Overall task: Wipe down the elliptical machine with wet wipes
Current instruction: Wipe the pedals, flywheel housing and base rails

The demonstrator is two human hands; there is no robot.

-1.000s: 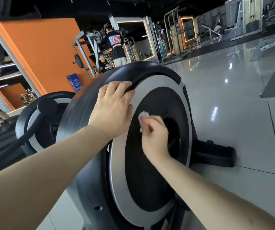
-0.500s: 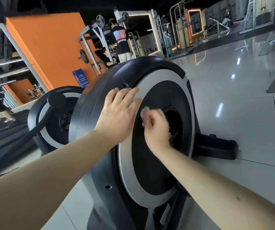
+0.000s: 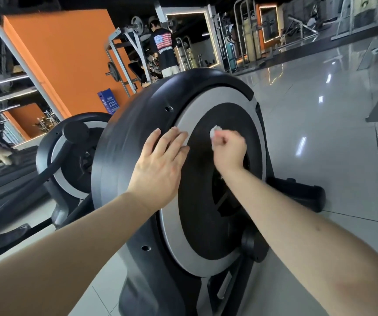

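Pinching a crumpled wipe [image 3: 214, 131] in the curled right hand [image 3: 229, 149], apparently against the black disc [image 3: 200, 201] of the elliptical machine [image 3: 138, 265]; resting the flat, straight-fingered left hand [image 3: 158, 167] on its housing [image 3: 124, 137].

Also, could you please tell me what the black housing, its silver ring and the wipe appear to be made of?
Black housing: probably moulded plastic, satin; soft highlights and recessed screw holes.
Silver ring: matte grey, painted plastic or metal, cannot tell.
Wipe: white, crumpled soft nonwoven or paper, bunched in the right hand.
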